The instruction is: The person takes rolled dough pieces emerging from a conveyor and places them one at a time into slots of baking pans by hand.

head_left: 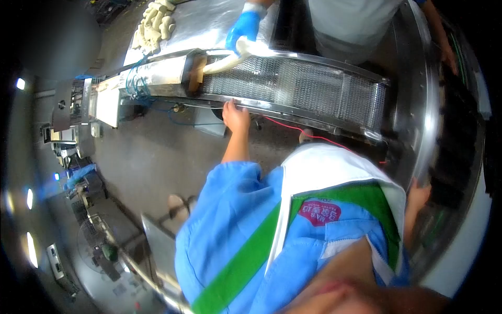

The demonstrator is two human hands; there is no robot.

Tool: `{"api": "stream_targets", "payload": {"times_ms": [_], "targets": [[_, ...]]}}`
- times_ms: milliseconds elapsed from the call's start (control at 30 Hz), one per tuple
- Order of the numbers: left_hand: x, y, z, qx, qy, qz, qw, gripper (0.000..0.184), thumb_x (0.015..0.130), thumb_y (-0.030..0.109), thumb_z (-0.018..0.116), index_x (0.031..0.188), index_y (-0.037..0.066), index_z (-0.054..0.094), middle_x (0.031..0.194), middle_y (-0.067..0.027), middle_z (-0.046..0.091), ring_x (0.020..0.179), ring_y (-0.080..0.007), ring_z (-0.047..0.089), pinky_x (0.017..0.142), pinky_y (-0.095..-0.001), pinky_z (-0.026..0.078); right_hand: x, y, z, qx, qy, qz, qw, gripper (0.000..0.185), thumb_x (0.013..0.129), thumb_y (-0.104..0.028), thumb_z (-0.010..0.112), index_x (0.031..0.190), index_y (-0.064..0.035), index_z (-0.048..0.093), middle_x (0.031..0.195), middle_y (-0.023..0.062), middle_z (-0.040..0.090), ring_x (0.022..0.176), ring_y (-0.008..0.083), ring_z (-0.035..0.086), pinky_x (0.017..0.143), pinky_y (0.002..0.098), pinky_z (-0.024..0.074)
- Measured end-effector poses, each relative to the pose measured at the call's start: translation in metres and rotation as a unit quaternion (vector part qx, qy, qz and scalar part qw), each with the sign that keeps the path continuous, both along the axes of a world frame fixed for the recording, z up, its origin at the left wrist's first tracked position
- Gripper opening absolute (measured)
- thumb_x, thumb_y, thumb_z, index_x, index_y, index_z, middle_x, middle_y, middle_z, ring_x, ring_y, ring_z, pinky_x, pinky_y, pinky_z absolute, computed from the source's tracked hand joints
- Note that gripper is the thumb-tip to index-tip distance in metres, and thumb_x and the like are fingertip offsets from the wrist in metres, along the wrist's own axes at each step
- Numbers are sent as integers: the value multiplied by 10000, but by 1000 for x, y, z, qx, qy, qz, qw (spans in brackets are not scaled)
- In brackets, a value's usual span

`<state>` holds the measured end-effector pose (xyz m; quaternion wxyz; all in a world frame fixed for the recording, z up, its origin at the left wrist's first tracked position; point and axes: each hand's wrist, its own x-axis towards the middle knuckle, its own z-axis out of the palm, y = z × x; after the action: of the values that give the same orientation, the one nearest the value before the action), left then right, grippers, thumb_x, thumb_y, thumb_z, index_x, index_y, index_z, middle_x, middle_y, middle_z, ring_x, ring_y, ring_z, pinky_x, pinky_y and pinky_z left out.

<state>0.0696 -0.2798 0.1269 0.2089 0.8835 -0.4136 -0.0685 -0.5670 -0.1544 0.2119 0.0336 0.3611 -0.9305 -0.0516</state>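
Note:
My left hand (pixel 236 116) rests at the near side rail (pixel 282 110) of a mesh conveyor (pixel 308 82), its fingers curled against the metal edge. Far to the right, my right hand (pixel 419 193) is beside a curved metal rim (pixel 426 125); its fingers are mostly hidden. On the belt's left end lies a long pale dough roll (pixel 225 65). Across the conveyor, a co-worker's blue-gloved hand (pixel 244 30) is on another pale dough piece (pixel 252 47), which touches or overlaps the roll.
Several pale dough pieces (pixel 154 25) are heaped on a steel table (pixel 201 23) behind the conveyor. A metal housing (pixel 157 76) with blue cords covers the belt's left end. A red cable (pixel 308 135) runs below the near rail. A co-worker in a white apron (pixel 350 26) stands opposite.

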Motion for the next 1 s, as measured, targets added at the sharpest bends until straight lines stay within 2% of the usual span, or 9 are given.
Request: {"api": "stream_targets", "payload": {"times_ms": [267,400,467,600,667,800,867,1000], "targets": [[5,2,-4,-23,-10,-3,1000,551,689,204,636,1208,78,503,1300,-167,431,1198,-350,392,999,-473,296,-12,38,-12,-42,-32,39,998,778,764,-490,619,1252,71,387,1214,247,482,1120,374,473,934,420,392],[7,0,-3,-44,-25,-5,999,557,688,203,637,1211,69,499,1298,-179,429,1197,-357,391,996,-473,300,7,46,4,-43,-33,30,998,755,771,-479,616,1239,72,400,1212,247,484,1124,380,468,934,417,393],[9,-1,-4,-47,-25,-8,999,564,687,197,643,1217,67,496,1298,-184,427,1195,-360,392,994,-472,302,10,52,0,-46,-29,-21,998,725,776,-447,627,1241,62,404,1209,245,488,1125,384,466,932,415,393],[9,-3,0,-34,-12,-10,999,565,692,196,651,1220,68,494,1308,-175,419,1203,-354,385,998,-465,299,1,66,-11,-46,-20,-16,999,682,780,-419,638,1231,43,418,1193,240,498,1112,380,474,921,418,399],[8,-2,0,-23,-5,4,1000,564,699,200,656,1224,75,491,1321,-160,411,1214,-345,374,1005,-463,289,7,69,-9,-87,-9,26,996,652,781,-406,644,1204,44,436,1154,240,515,1080,382,490,907,422,407],[13,-4,-8,-14,-15,10,1000,563,706,205,657,1230,86,489,1331,-147,403,1225,-333,364,1009,-468,279,8,68,-6,-78,-13,11,997,637,782,-408,642,1178,51,447,1120,240,527,1053,383,500,895,427,411],[14,-5,-9,-6,-11,19,1000,574,706,210,657,1242,105,482,1337,-131,403,1237,-320,357,1012,-500,259,-11,78,-24,-68,-19,14,997,645,783,-406,641,1183,57,438,1115,242,527,1042,384,504,891,430,414],[14,-11,3,15,-8,33,999,568,706,198,641,1245,122,478,1343,-114,402,1250,-305,349,1011,-542,235,1,80,-20,-68,24,21,997,651,782,-412,640,1187,57,438,1112,248,527,1040,387,506,891,430,413]]}}
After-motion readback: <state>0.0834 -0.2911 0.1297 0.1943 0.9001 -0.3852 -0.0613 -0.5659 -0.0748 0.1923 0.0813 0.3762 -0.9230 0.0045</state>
